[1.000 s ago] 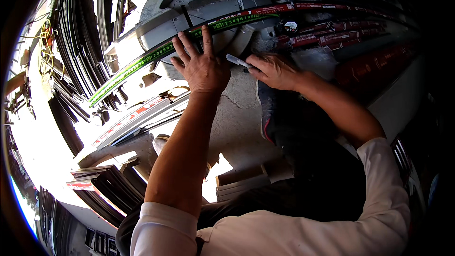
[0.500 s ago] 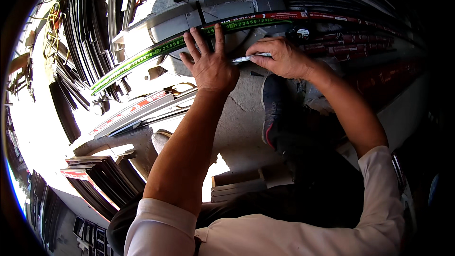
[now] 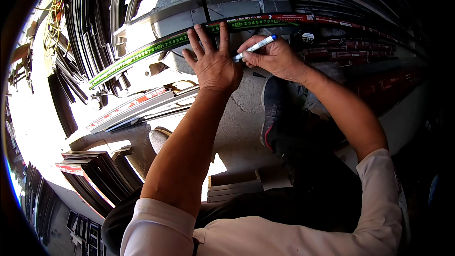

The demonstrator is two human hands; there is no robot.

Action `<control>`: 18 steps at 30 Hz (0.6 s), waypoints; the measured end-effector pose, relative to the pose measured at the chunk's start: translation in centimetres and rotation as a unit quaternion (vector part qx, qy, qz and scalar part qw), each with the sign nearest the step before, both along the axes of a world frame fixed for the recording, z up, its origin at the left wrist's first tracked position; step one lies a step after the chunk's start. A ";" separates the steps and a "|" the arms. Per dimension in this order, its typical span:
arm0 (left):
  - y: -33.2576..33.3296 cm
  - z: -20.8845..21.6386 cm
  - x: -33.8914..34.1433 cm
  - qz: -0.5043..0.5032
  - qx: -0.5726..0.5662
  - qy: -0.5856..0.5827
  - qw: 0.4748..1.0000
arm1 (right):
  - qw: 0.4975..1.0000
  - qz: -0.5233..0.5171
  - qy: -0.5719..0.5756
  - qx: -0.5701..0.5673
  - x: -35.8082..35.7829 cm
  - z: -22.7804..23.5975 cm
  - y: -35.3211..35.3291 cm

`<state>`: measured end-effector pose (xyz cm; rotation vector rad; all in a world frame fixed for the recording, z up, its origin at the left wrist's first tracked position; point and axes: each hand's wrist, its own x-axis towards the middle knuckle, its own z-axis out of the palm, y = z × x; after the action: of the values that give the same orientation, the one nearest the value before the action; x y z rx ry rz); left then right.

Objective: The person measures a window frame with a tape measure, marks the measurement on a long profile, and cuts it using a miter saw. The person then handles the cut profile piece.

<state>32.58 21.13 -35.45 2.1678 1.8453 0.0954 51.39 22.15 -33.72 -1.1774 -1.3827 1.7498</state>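
My left hand lies with its fingers spread over a green tape measure and the dark strip with red film along which the tape runs. Its thumb is tucked out of sight. In my right hand, a white marker pen is pinched between thumb and fingers, its blue end pointing up and right. The pen's lower end meets the thumb side of my left hand, where the contact is partly hidden. The tape's dark case sits just beyond my right hand.
Beyond the tape is a metal saw base with a slot. Long dark profiles fill the far left, and red-wrapped ones the right. Cut pieces are stacked at lower left. My shoe rests near the middle.
The pen has swung from nearly level to slanting upward, and its blue end now shows above my right fingers. My right hand has shifted slightly left; my left hand stays spread on the tape.
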 end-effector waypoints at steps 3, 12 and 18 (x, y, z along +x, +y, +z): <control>0.0 -0.4 0.0 0.004 0.004 -0.004 1.000 | 0.998 0.000 -0.052 0.043 0.1 0.3 0.4; 0.0 -0.6 0.1 0.002 0.004 0.034 0.999 | 0.980 -0.109 -0.061 0.154 1.1 1.0 5.0; -0.1 -0.3 0.1 -0.001 0.010 -0.004 1.000 | 0.972 -0.089 -0.079 0.202 -0.5 -1.2 8.1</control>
<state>32.71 21.04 -35.73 2.1785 1.8461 0.1226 50.87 30.27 -34.95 -1.1860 -1.5800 1.1971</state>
